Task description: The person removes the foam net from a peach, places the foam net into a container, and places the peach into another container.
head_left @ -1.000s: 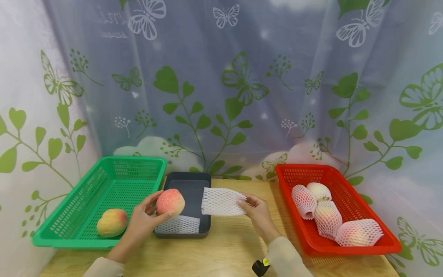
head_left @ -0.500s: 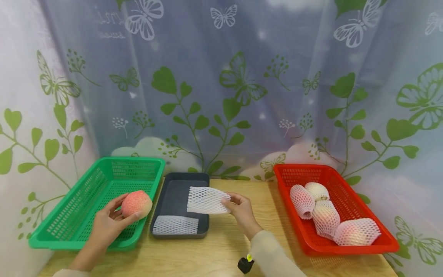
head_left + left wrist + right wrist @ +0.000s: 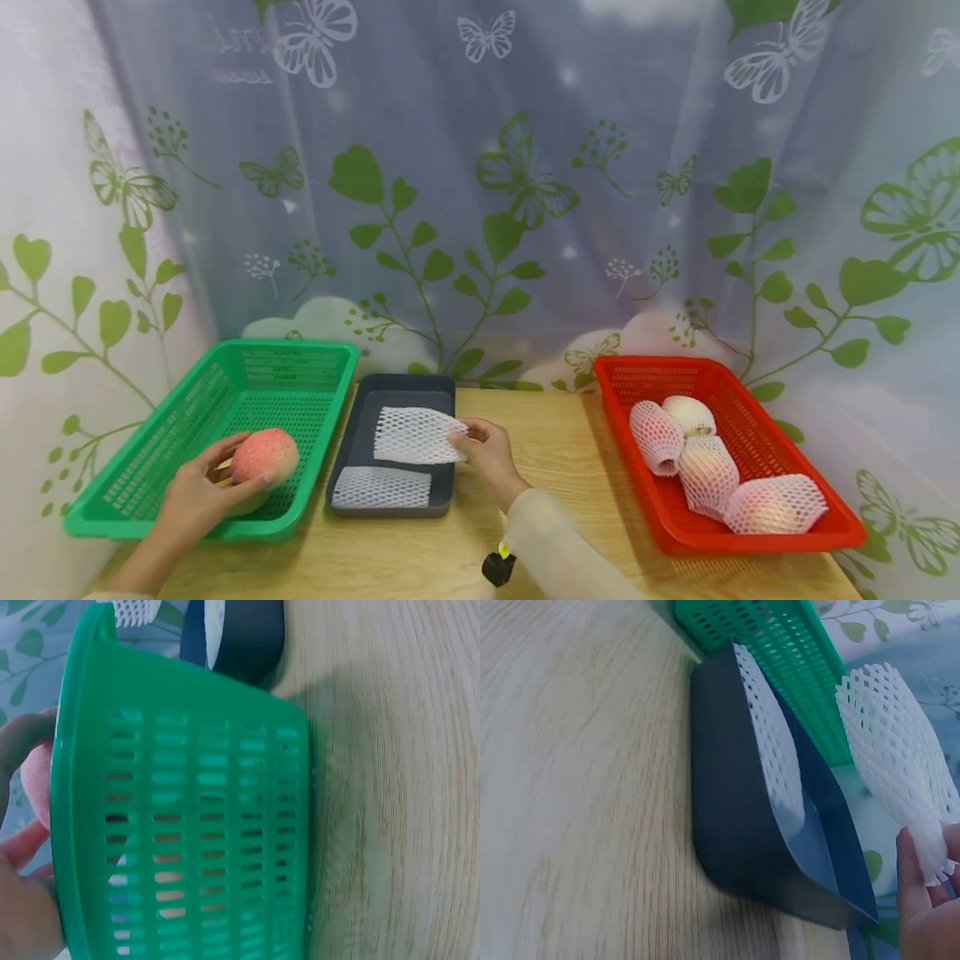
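Note:
My left hand [image 3: 197, 493] grips a pink and cream peach [image 3: 265, 457] over the front of the green basket [image 3: 90, 527]. A second peach [image 3: 251, 503] lies in the basket below, mostly hidden by the held one. Between thumb and fingers, my right hand [image 3: 489, 457] pinches one end of a white foam fruit net [image 3: 418, 435], which hangs above the dark grey tray [image 3: 392, 390]. Another foam net [image 3: 382, 487] lies flat at the tray's near end. In the right wrist view the pinched foam net [image 3: 896, 739] looks bunched at the fingers and spread at its far end.
At the right stands a red basket [image 3: 795, 543] with several peaches [image 3: 707, 468] in foam nets. All three containers stand on a wooden table [image 3: 555, 492]. Behind it hangs a patterned curtain [image 3: 465, 208]. A small black object [image 3: 498, 568] sits by the right sleeve.
My left hand has carried the peach left, from above the tray to over the green basket, and lowered it. The right hand has moved left, bringing its foam net over the tray.

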Available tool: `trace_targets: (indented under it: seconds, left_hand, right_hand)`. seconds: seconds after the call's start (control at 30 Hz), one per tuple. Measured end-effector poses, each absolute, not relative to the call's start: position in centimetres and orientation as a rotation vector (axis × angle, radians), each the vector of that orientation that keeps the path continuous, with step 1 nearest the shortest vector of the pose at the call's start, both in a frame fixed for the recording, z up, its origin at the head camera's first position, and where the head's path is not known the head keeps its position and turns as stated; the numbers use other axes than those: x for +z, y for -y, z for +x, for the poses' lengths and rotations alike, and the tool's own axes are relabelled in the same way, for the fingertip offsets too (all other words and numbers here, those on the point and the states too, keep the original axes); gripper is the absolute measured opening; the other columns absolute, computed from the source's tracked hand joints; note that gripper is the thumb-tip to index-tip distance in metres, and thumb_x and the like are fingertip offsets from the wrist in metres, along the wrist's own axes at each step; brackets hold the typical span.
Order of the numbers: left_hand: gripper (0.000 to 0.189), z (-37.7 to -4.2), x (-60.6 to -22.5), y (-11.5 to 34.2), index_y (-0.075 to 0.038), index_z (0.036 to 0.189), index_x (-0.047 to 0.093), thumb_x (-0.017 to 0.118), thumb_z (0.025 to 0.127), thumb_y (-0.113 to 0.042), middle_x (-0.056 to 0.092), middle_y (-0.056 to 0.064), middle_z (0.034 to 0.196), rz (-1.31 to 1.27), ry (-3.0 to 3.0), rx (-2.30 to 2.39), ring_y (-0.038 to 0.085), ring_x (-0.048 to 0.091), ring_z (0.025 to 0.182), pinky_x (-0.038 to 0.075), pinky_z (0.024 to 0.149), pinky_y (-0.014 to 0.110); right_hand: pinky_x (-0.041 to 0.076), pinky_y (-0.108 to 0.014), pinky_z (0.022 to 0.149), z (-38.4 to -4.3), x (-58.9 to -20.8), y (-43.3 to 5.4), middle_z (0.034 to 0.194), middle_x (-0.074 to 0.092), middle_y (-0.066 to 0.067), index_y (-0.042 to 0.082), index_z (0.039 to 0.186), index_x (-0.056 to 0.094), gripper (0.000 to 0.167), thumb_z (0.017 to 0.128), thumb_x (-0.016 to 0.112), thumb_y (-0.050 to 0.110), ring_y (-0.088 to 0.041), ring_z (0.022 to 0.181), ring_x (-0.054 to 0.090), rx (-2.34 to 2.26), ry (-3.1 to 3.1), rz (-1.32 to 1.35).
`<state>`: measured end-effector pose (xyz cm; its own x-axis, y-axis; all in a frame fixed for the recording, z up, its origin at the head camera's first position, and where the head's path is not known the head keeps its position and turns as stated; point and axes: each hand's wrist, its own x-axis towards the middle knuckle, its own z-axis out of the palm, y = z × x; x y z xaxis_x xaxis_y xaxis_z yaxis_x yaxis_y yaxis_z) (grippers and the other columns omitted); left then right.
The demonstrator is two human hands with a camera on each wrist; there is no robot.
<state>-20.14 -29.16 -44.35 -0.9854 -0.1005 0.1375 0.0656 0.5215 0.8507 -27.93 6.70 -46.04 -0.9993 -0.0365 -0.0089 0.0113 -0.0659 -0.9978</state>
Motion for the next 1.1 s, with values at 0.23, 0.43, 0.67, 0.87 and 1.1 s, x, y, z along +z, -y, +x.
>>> trace_targets:
  seconds: [0.23, 0.43, 0.67, 0.87, 1.1]
  left_hand:
    - [0.075, -20.2, -44.6, 29.7, 0.0, 0.136, 0.049, 0.083, 0.075, -0.026, 0.048, 0.034, 0.133, -0.084, 2.721, -1.297, 0.046, 0.058, 0.11, 0.058, 0.068, 0.03]
    - [0.075, -20.4, -44.7, 29.8, 0.001, 0.134, 0.051, 0.085, 0.071, -0.02, 0.048, 0.036, 0.131, -0.158, 2.732, -1.285, 0.049, 0.058, 0.108, 0.059, 0.068, 0.034]
    - [0.073, -20.6, -45.0, 30.0, 0.002, 0.132, 0.053, 0.086, 0.069, -0.015, 0.051, 0.035, 0.127, -0.218, 2.751, -1.207, 0.048, 0.06, 0.104, 0.059, 0.068, 0.036]
    - [0.073, -20.6, -45.3, 30.3, 0.002, 0.128, 0.056, 0.088, 0.065, -0.017, 0.058, 0.035, 0.116, -0.233, 2.766, -1.006, 0.044, 0.065, 0.096, 0.058, 0.066, 0.038]
    - [0.067, -21.2, -45.2, 30.5, -0.001, 0.121, 0.063, 0.089, 0.062, -0.021, 0.065, 0.023, 0.108, -0.313, 2.805, -0.864, 0.033, 0.061, 0.091, 0.051, 0.062, 0.036]
  right_hand:
    - [0.045, -0.018, 0.057, -28.6, -47.2, -3.8, 0.087, 0.059, -0.004, -0.008, 0.111, 0.064, 0.029, 0.084, 0.07, 0.0, -0.009, 0.071, 0.052, -2.268, -2.133, 0.037]
    - [0.047, -0.019, 0.057, -29.3, -48.8, -2.0, 0.086, 0.061, -0.006, -0.005, 0.107, 0.067, 0.026, 0.082, 0.071, 0.001, -0.011, 0.072, 0.053, -2.245, -2.184, 0.038]
    - [0.049, -0.024, 0.069, -29.1, -50.3, -1.3, 0.09, 0.065, -0.008, -0.001, 0.098, 0.071, 0.02, 0.079, 0.073, 0.0, -0.014, 0.083, 0.056, -2.014, -2.527, -0.015]
    - [0.048, -0.027, 0.064, -28.7, -50.7, -0.7, 0.084, 0.067, -0.007, 0.001, 0.093, 0.073, 0.014, 0.079, 0.072, 0.0, -0.012, 0.073, 0.055, -1.777, -2.783, -0.183]
    - [0.048, -0.028, 0.059, -28.4, -50.4, -0.1, 0.082, 0.066, -0.006, 0.002, 0.093, 0.073, 0.015, 0.079, 0.073, 0.0, -0.013, 0.069, 0.055, -1.629, -2.886, -0.148]
